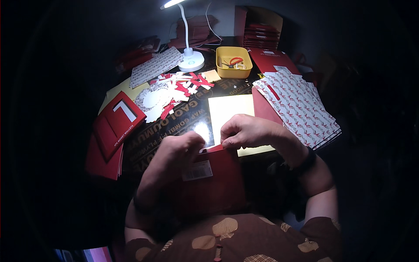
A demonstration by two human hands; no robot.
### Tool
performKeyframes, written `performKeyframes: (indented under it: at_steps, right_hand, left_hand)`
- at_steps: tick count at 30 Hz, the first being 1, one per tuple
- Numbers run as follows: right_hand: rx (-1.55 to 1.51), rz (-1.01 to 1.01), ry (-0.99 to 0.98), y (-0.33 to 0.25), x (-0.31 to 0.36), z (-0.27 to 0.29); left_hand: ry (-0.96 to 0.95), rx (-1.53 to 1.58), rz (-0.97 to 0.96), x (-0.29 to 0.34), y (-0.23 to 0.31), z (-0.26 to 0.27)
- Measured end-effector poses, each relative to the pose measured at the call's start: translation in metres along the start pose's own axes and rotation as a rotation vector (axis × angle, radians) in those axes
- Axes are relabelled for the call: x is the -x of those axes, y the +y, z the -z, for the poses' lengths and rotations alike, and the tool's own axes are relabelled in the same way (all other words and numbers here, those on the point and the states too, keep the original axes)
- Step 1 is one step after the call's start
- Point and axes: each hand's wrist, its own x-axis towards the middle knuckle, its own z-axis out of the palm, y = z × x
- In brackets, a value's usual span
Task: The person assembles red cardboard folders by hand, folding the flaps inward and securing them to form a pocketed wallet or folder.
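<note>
A red card packet (220, 185) with a pale barcode label (198, 170) lies close to my body, its far edge lifted toward the light. My left hand (181, 148) has its fingers curled at the far left corner of that edge. Thumb and fingers of my right hand (246, 132) pinch the same edge farther right. Between the hands a narrow strip of the edge shows pale and red. Just beyond lies a pale yellow sheet (231, 109), partly covered by my right hand. The left fingertips are partly hidden.
Red wallet packs (115, 124) lie at left, beside white and red strips (179, 89). A white lamp (191, 61) and a yellow tub (234, 74) holding red-handled scissors (235, 62) stand at the back. Patterned sheets (299, 109) lie at right, before a box (273, 22) of red packs.
</note>
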Motion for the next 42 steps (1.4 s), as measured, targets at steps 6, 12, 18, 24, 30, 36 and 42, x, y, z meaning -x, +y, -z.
performKeyframes:
  at_steps: [6, 12, 18, 24, 30, 36, 42]
  right_hand:
    - [-0.113, 0.082, 0.224, 0.004, 0.005, -0.025]
    - [-0.387, 0.161, 0.533, 0.032, 0.030, -0.070]
    - [-0.134, 0.374, 0.817, 0.046, 0.031, -0.104]
    - [-0.124, 0.431, 0.912, 0.052, 0.024, -0.112]
    - [-0.143, 0.490, 0.894, 0.057, 0.019, -0.109]
    - [-0.121, 0.443, 0.850, 0.054, 0.022, -0.107]
    - [-0.166, 0.408, 0.848, 0.055, 0.022, -0.106]
  left_hand:
    - [-0.238, 0.320, 0.202, -0.017, 0.016, -0.002]
    - [-0.282, 0.397, 0.280, -0.019, 0.008, -0.006]
    - [-0.305, 0.395, 0.306, -0.022, 0.003, -0.009]
    - [-0.311, 0.462, 0.349, -0.021, 0.001, -0.013]
    - [-0.291, 0.443, 0.330, -0.018, 0.004, -0.013]
    - [-0.294, 0.431, 0.325, -0.015, 0.006, -0.015]
    - [-0.311, 0.324, 0.237, -0.016, 0.007, -0.013]
